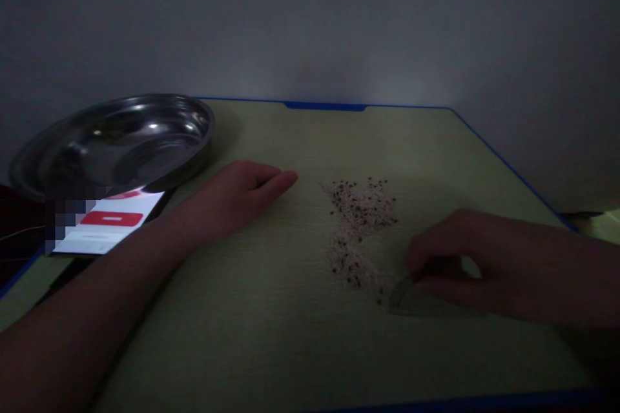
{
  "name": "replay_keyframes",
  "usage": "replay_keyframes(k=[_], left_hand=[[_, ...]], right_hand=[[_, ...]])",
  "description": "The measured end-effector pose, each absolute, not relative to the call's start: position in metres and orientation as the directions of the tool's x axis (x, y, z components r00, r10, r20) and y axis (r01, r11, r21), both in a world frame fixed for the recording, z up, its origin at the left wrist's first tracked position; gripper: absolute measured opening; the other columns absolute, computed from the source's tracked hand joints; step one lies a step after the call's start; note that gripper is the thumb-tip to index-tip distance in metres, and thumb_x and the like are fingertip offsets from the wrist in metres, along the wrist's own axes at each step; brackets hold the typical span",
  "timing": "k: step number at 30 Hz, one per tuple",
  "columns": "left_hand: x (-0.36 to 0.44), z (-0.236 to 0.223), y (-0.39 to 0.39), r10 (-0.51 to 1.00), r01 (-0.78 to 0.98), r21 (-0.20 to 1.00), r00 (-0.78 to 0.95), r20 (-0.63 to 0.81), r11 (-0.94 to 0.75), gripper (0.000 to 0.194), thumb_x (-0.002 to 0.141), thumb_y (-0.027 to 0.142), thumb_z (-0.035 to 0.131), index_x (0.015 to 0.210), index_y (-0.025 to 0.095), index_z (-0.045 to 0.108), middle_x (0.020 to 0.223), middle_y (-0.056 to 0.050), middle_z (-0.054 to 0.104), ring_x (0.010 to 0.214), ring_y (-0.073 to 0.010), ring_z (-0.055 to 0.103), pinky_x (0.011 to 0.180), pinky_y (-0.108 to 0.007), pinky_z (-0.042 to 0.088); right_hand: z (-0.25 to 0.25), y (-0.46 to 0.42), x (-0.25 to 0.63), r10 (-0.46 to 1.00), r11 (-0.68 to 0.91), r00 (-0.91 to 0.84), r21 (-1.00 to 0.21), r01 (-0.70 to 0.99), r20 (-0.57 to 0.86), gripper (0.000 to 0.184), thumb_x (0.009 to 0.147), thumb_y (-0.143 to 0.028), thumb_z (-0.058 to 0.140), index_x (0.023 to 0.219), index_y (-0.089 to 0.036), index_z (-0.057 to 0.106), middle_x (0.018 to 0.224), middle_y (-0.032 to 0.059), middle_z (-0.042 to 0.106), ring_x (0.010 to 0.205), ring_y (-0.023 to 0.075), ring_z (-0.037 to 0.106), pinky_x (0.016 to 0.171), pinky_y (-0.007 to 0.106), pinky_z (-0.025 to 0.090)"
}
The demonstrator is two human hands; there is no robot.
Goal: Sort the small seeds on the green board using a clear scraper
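Note:
A spread of small pale grains (371, 206) mixed with dark seed-like bits lies on the table, in a larger patch at the back and a smaller one in front. To its right, my right hand (465, 258) pinches a clear protractor (402, 297), whose curved edge is close to the front patch. Much of the protractor is behind my fingers and hard to see in the dim light. My left hand (237, 197) rests to the left of the grains, apart from them. Its fingers are curled in, with the thumb along them, and nothing shows in it.
A wide, shiny metal basin (194, 168) stands at the back left. Beside my left forearm, a lit screen (106, 222) with red panels is partly under the basin's rim. The pale table (271, 348) has a blue edge, and a grey wall rises behind it.

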State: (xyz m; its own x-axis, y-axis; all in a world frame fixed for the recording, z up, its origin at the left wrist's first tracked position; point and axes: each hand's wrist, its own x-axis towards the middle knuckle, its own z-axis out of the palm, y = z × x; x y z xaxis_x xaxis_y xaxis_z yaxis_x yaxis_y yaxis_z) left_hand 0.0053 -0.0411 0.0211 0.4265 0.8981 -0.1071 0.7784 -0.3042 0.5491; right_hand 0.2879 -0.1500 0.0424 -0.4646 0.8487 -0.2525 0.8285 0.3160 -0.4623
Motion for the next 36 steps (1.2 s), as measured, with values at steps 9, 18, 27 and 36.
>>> replay_keyframes(k=[9, 18, 27, 36], left_hand=[[0.003, 0.020, -0.039, 0.879, 0.766, 0.552, 0.463, -0.116, -0.331, 0.048, 0.087, 0.053, 0.040, 0.053, 0.018, 0.042, 0.050, 0.003, 0.040, 0.048, -0.0101, 0.037, 0.045, -0.024, 0.023], [0.001, 0.016, -0.037, 0.875, 0.749, 0.563, 0.476, -0.091, -0.349, 0.048, 0.087, 0.054, 0.039, 0.054, 0.019, 0.039, 0.053, 0.002, 0.039, 0.049, -0.0105, 0.037, 0.045, -0.025, 0.022], [0.002, 0.014, -0.037, 0.876, 0.751, 0.555, 0.475, -0.080, -0.357, 0.049, 0.088, 0.055, 0.039, 0.055, 0.019, 0.040, 0.053, 0.003, 0.040, 0.049, -0.0104, 0.037, 0.046, -0.025, 0.023], [0.004, 0.017, -0.038, 0.877, 0.768, 0.528, 0.473, -0.085, -0.363, 0.048, 0.089, 0.052, 0.039, 0.055, 0.019, 0.042, 0.053, 0.001, 0.043, 0.052, -0.0116, 0.040, 0.047, -0.025, 0.023]], right_hand=[[0.045, -0.144, 0.278, 0.801, 0.334, -0.519, -0.498, 0.800, -0.298, 0.025, 0.089, -0.037, 0.052, 0.094, -0.026, 0.074, 0.085, 0.0017, 0.073, 0.069, 0.0173, 0.066, 0.057, 0.027, 0.047], [0.048, -0.146, 0.277, 0.789, 0.306, -0.535, -0.563, 0.768, -0.302, 0.024, 0.088, -0.037, 0.054, 0.092, -0.025, 0.075, 0.083, 0.0014, 0.073, 0.068, 0.0163, 0.064, 0.056, 0.025, 0.045], [0.045, -0.143, 0.270, 0.773, 0.294, -0.538, -0.562, 0.773, -0.336, 0.023, 0.088, -0.036, 0.055, 0.094, -0.024, 0.074, 0.082, 0.0008, 0.072, 0.067, 0.0158, 0.063, 0.057, 0.027, 0.044], [0.046, -0.146, 0.271, 0.757, 0.301, -0.560, -0.581, 0.756, -0.336, 0.023, 0.089, -0.036, 0.054, 0.097, -0.027, 0.073, 0.084, -0.0011, 0.072, 0.069, 0.0147, 0.064, 0.061, 0.027, 0.046]])
